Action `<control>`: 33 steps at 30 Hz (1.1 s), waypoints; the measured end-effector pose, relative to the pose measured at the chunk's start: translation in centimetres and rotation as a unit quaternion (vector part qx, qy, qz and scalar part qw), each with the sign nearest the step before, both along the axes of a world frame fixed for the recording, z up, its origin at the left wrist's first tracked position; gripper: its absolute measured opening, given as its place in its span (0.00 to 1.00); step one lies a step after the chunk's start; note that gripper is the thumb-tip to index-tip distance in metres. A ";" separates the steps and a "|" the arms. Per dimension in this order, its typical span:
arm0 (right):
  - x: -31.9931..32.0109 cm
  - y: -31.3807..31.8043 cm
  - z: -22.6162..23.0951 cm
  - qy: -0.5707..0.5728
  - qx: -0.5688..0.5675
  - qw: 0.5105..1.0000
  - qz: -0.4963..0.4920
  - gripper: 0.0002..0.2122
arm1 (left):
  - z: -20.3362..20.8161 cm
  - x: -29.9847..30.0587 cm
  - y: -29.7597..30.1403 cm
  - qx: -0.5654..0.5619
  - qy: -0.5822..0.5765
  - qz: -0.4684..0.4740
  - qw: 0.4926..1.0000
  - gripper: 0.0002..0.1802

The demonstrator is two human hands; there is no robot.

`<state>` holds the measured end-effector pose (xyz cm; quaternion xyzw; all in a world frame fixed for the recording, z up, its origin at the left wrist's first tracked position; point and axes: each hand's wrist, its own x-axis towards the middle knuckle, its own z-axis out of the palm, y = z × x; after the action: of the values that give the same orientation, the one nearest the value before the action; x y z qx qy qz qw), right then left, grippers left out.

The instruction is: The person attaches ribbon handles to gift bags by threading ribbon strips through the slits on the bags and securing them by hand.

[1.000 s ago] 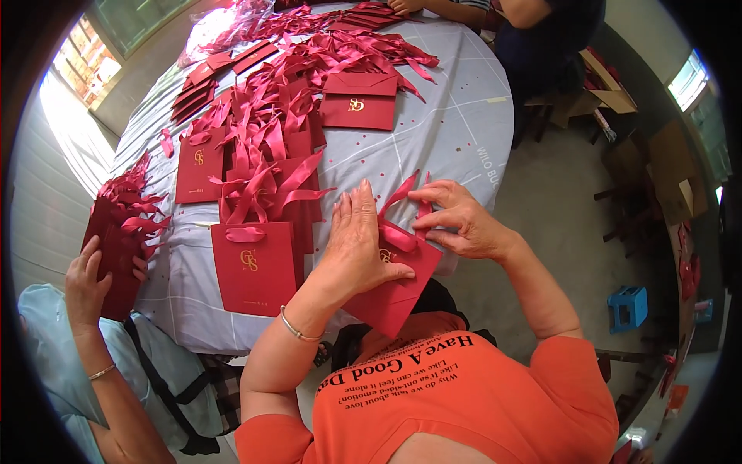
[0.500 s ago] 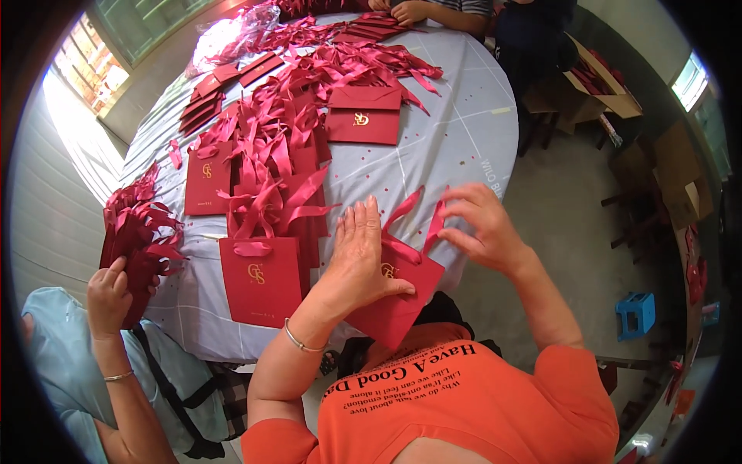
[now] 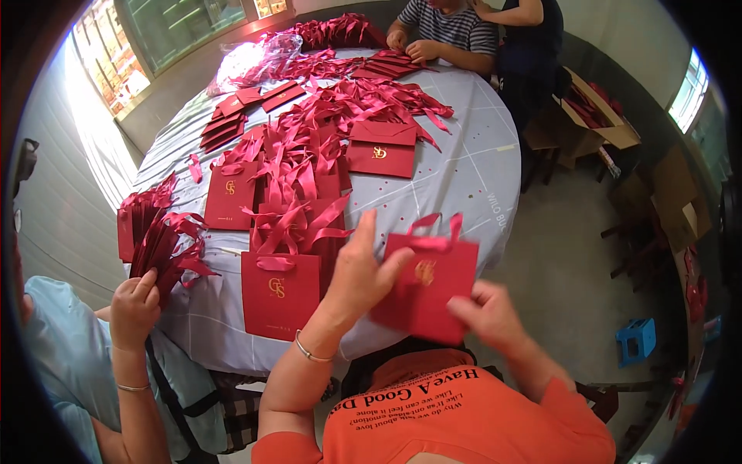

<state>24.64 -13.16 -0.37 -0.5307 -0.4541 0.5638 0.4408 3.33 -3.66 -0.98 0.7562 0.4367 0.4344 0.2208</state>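
A: Where is the red paper bag (image 3: 439,292)?

B: Between the person's two bare hands, at the near edge of a cloth-covered table (image 3: 456,189). The left hand (image 3: 362,267) is open, fingers stretched out, its thumb overlapping the bag's upper left side. The right hand (image 3: 493,313) is at the lower right edge, thumb across the front; it is blurred, but looks clamped on the bag.

A: What has just changed?

B: Half a second ago the right hand was up at the pink ribbon (image 3: 456,226) and the left palm covered part of the bag's front. Now the right hand has dropped lower, the left palm has slid aside, and the bag faces up squarely, its gold emblem (image 3: 425,271) uncovered.

A: Meaning what for the work?

B: I judge that the handling has shifted from ribbon to bag; the ribbon stands free of both hands.

A: And around them?

B: Just left of the left hand is a matching bag (image 3: 281,309); beyond it, a heap of ribbons (image 3: 309,127). Farther left, a co-worker's hand (image 3: 135,309) grips a fan of bags (image 3: 157,249)
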 end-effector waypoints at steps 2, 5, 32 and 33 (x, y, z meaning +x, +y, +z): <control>2.2 2.4 2.0 -0.118 0.149 0.981 -0.048 0.07 | 0.0 -0.6 0.4 0.007 -0.077 0.045 0.996 0.32; 2.3 5.0 5.8 -0.369 0.323 0.868 -0.078 0.12 | 0.2 -0.8 0.7 0.024 -0.147 0.063 0.987 0.23; 4.5 30.9 -4.9 -0.638 0.231 0.723 -0.130 0.12 | -1.6 -0.4 1.6 0.042 0.136 0.001 0.990 0.18; 5.0 30.3 -5.2 -0.638 0.227 0.725 -0.123 0.12 | -1.8 -0.3 1.7 0.052 0.120 0.004 0.991 0.18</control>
<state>29.67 17.12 -5.57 -0.7005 -0.6735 -0.0870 0.2192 3.07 -1.93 -2.74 0.8116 0.4396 0.3637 0.1257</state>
